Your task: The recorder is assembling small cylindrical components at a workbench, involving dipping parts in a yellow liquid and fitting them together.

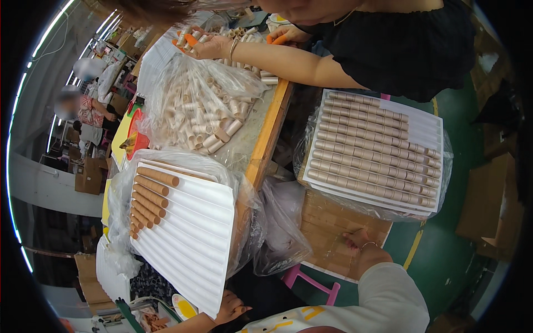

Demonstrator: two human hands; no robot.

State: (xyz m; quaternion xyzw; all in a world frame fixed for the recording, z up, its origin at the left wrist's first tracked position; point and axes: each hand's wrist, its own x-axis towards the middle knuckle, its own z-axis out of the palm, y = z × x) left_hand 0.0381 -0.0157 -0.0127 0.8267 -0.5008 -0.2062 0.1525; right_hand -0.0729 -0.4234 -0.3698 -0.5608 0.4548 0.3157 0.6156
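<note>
My left hand [229,308] is at the lower corner of a white grooved tray [194,233], over dark cloth. Its fingers are loosely bent and apart, with nothing seen in them. Several brown cardboard tubes [149,198] lie in rows at the tray's left end; its other grooves are bare. My right hand [360,240] is over a brown cardboard sheet [327,227], fingers curled together; whether they hold anything is hidden. Just beyond it stands a second white tray [427,125], mostly filled with rows of pale tubes [372,150].
Across the wood-edged table [266,133], a co-worker's hand [202,47] with orange finger covers holds pale tubes. A clear plastic bag [189,89] spills loose tubes there. A red basin [135,130] sits at left. Pink stool legs [319,288] and plastic wrap [280,227] are below the edge.
</note>
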